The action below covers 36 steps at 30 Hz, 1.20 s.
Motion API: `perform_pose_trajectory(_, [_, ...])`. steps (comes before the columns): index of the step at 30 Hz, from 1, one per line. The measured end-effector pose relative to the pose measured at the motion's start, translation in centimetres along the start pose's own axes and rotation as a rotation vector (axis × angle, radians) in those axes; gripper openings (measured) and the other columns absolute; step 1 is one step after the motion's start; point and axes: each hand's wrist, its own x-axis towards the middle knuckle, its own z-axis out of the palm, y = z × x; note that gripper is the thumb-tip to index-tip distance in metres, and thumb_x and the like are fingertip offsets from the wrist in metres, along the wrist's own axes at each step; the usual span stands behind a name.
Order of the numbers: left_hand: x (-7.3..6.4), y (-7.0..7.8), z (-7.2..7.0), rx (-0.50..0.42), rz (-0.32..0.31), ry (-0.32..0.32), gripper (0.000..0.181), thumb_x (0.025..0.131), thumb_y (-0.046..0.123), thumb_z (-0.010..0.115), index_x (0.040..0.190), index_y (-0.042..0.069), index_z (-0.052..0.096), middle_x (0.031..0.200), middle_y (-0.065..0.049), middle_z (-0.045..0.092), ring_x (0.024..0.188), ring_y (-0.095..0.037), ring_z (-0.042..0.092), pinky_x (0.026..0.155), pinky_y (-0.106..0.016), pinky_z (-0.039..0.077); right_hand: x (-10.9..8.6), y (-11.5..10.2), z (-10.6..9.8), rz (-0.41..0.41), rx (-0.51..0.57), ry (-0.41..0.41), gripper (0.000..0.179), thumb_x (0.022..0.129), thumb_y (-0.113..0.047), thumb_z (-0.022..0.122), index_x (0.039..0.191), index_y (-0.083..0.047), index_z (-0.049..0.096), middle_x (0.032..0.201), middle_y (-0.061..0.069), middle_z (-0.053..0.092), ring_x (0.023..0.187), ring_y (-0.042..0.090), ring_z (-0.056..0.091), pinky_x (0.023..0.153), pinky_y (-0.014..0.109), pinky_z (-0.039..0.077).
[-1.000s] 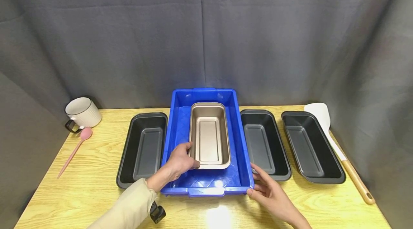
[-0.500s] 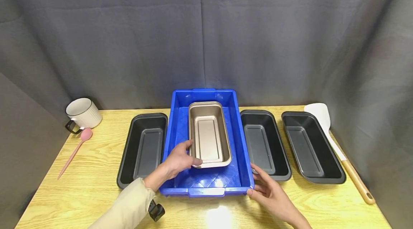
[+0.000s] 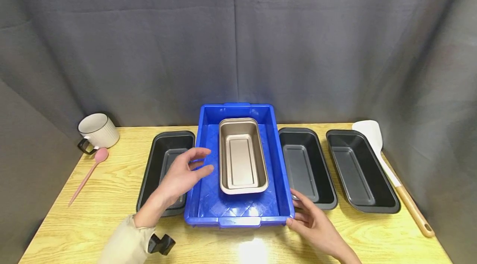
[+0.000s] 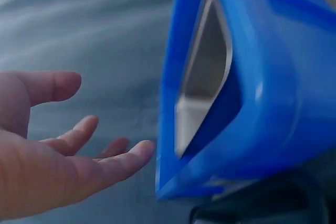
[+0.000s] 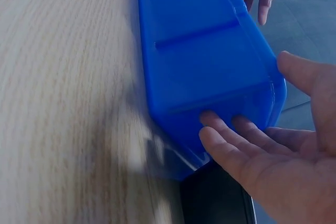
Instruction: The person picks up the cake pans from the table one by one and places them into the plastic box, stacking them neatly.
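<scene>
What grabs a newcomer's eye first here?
The bright blue tray in the middle of the wooden table, with a gold loaf pan inside it. Then the dark loaf pans flanking it: one on the left, two on the right. At the edges, a white mug and pink spoon sit far left, a white spatula with a wooden handle far right.

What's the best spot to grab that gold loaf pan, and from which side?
Probably the long left rim of the gold loaf pan, coming from above and the left: the pan sits open side up, bare floor of the blue bin shows along that rim, and the left hand hovers on that side.
</scene>
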Motion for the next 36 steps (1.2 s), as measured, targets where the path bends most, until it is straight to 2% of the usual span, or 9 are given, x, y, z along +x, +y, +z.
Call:
perform_pose_trajectory(5, [-1.2,-0.2,-2.8,-0.062,0.052,0.059,0.036,0.088,0.002,0.065,0.122,-0.004,0.056,0.124,-0.021,0.057,0.113,-0.030,0.058,0.091,-0.027,0.049,0.1,-0.1,-0.2,-0.013,-0.004,-0.009,0.067,0.090,-0.001,0.064,0.146,0.005,0.027,0.126,0.040,0.047,0.101,0.023,0.065,0.079,0.029,0.055])
perform_pose_trajectory(9, [-2.0,-1.1,-4.9,-0.066,0.067,0.114,0.036,0.089,0.004,0.065,0.122,-0.005,0.055,0.120,-0.015,0.059,0.105,-0.013,0.061,0.085,-0.017,0.049,0.2,-0.2,-0.2,-0.016,-0.007,-0.009,0.069,0.090,-0.002,0.064,0.146,0.005,0.026,0.127,0.040,0.047,0.101,0.025,0.065,0.078,0.030,0.056])
perform_pose_trajectory(13, [-2.6,-2.7,-6.7,-0.049,0.061,0.163,0.037,0.090,0.009,0.066,0.122,-0.005,0.055,0.113,0.001,0.060,0.099,-0.001,0.060,0.084,-0.015,0.049,0.3,-0.2,-0.2,-0.014,-0.002,-0.015,0.070,0.090,-0.002,0.064,0.147,0.005,0.025,0.126,0.041,0.046,0.101,0.025,0.065,0.078,0.030,0.056])
perform_pose_trajectory(16, [-3.2,-4.1,-8.0,-0.102,0.053,0.186,0.035,0.091,0.009,0.065,0.121,-0.006,0.055,0.108,0.011,0.062,0.098,-0.001,0.061,0.081,-0.017,0.051,0.3,-0.2,-0.3,-0.013,0.001,-0.021,0.070,0.090,-0.002,0.064,0.147,0.005,0.024,0.126,0.041,0.046,0.101,0.025,0.065,0.078,0.030,0.056])
perform_pose_trajectory(20, [-4.0,-6.1,-9.5,-0.183,0.040,0.201,0.028,0.092,0.004,0.063,0.118,-0.003,0.058,0.105,0.013,0.064,0.095,-0.001,0.064,0.075,-0.020,0.054,0.4,-0.1,-0.3,-0.016,0.004,-0.031,0.069,0.090,-0.002,0.064,0.147,0.004,0.024,0.127,0.041,0.046,0.103,0.026,0.065,0.078,0.030,0.056])
perform_pose_trajectory(30, [-5.8,-10.1,-11.3,-0.097,-0.015,0.307,0.032,0.090,0.010,0.068,0.121,0.007,0.062,0.104,0.024,0.062,0.093,0.005,0.061,0.077,-0.010,0.048,0.5,0.0,-0.4,-0.028,-0.015,-0.015,0.060,0.094,-0.001,0.057,0.145,0.007,0.027,0.124,0.040,0.049,0.101,0.019,0.065,0.078,0.029,0.056])
perform_pose_trajectory(34, [-6.2,-11.2,-11.3,-0.022,-0.052,0.290,0.047,0.091,0.016,0.067,0.134,0.004,0.054,0.113,0.029,0.056,0.096,0.009,0.057,0.079,-0.009,0.047,0.6,-0.1,-0.4,-0.024,-0.017,-0.018,0.061,0.094,-0.002,0.057,0.146,0.007,0.026,0.124,0.040,0.048,0.100,0.018,0.065,0.079,0.028,0.055])
perform_pose_trajectory(36, [-6.3,-11.6,-11.1,0.041,-0.079,0.262,0.055,0.092,0.021,0.066,0.140,0.001,0.046,0.125,0.019,0.054,0.099,0.011,0.054,0.079,-0.009,0.047,0.6,-0.1,-0.4,-0.022,-0.015,-0.019,0.061,0.094,-0.002,0.057,0.146,0.007,0.026,0.125,0.040,0.048,0.100,0.019,0.065,0.079,0.028,0.055])
